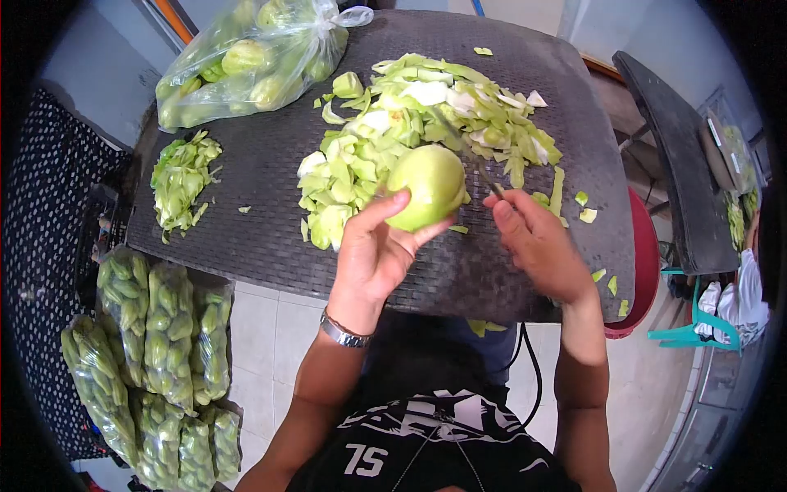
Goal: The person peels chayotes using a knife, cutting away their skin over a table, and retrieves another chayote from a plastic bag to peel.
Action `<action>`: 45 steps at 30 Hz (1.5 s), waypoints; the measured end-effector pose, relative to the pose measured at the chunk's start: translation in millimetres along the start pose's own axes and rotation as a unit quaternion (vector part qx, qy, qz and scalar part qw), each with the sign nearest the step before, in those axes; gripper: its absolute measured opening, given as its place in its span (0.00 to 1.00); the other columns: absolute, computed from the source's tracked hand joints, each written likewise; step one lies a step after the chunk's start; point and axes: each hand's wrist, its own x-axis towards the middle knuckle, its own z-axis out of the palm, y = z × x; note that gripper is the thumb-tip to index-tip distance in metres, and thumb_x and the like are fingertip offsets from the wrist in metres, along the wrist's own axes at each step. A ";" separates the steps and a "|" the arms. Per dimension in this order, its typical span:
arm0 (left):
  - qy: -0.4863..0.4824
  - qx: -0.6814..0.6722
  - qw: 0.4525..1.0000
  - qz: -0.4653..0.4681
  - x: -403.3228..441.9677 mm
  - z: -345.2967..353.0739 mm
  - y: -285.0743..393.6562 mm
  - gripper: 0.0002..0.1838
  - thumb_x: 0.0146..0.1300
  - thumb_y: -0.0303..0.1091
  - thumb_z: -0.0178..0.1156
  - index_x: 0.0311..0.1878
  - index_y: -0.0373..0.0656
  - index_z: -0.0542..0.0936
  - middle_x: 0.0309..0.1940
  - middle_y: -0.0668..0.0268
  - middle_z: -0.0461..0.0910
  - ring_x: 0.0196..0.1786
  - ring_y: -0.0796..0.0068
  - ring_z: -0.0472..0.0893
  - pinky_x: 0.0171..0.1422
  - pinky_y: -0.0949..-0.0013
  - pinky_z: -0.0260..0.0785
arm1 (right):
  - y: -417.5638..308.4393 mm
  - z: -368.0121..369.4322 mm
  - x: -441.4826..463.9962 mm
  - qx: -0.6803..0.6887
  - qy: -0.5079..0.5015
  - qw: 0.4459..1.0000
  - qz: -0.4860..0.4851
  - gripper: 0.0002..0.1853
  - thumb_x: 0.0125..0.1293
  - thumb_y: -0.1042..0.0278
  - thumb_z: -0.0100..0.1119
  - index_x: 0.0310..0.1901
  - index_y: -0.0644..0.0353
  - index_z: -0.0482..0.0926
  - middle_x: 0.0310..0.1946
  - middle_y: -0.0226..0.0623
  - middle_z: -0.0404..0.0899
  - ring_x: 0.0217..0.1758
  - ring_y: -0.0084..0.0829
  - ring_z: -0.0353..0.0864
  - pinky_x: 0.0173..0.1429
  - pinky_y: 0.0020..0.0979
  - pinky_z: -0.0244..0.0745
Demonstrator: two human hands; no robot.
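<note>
My left hand (377,246) is wrapped round a large, smooth, pale-green fruit (426,187), thumb on its near side and fingers underneath, holding it above the table. In my right hand (537,242) is a knife (492,182), its handle mostly hidden in the closed fingers. The blade is blurred and points up and away, just right of the fruit; I cannot tell whether it touches it. Behind and beneath the fruit spreads a wide heap of green and whitish peelings (348,156).
A dark woven-pattern table (262,238) carries a clear bag of green fruits (254,66) and a smaller pile of peelings (184,180). Several packed bags (168,336) lie on the floor at left. A red tub (643,262) stands by the table's right edge.
</note>
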 end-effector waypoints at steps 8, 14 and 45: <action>-0.094 -0.159 0.976 -0.112 8.3 -24.4 -18.1 0.30 0.74 0.44 0.68 0.73 0.42 0.73 0.61 0.55 0.83 0.63 0.54 0.85 0.63 0.46 0.80 | -14.4 8.3 -11.3 -0.134 0.057 0.984 -0.101 0.28 0.75 0.40 0.66 0.51 0.63 0.80 0.28 0.38 0.80 0.29 0.31 0.79 0.36 0.35 0.73; 0.040 0.023 0.998 -0.045 4.2 -5.8 -27.9 0.35 0.79 0.60 0.56 0.73 0.39 0.74 0.62 0.47 0.83 0.66 0.50 0.83 0.72 0.48 0.76 | -24.9 21.9 -21.1 -0.356 0.099 0.900 -0.231 0.35 0.63 0.29 0.69 0.43 0.62 0.78 0.31 0.42 0.78 0.31 0.48 0.84 0.34 0.44 0.76; 0.041 0.047 0.993 -0.097 6.6 5.6 -26.1 0.33 0.75 0.68 0.58 0.59 0.44 0.83 0.44 0.55 0.88 0.44 0.59 0.90 0.47 0.56 0.86 | -20.4 20.8 -19.5 -0.346 0.039 0.911 -0.222 0.36 0.66 0.24 0.63 0.37 0.59 0.77 0.31 0.41 0.80 0.30 0.49 0.85 0.32 0.48 0.77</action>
